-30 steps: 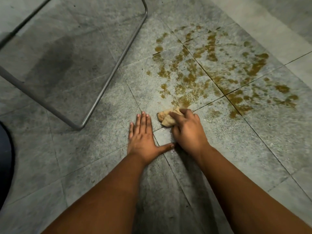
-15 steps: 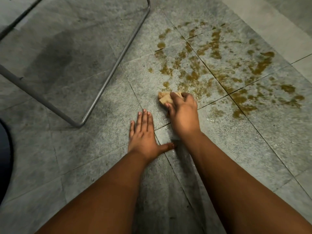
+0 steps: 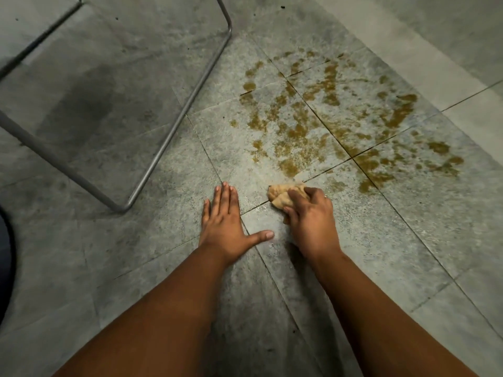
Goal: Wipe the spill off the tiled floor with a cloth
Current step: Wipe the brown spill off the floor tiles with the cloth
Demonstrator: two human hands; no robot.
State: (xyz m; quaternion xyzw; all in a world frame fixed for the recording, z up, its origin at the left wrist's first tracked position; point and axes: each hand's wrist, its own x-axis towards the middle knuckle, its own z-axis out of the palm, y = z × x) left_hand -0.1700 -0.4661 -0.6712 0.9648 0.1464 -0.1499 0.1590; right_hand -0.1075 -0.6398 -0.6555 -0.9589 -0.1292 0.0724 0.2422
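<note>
Grey tiled floor [image 3: 381, 240] carries a brown spill [image 3: 326, 123], mostly unwiped. At its near edge a bunched cloth [image 3: 280, 195] is gripped in the right hand [image 3: 310, 219], fingers curled round it; the left hand [image 3: 226, 224] lies flat, fingers straight, near a metal chair frame [image 3: 174, 126].

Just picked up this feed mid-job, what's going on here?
A person is cleaning a brown spill off the tiled floor. The right hand grips a bunched tan cloth at the near edge of the spill, while the left hand rests flat on the floor. Most of the spill is not yet wiped. A metal chair frame stands to the left.
</note>
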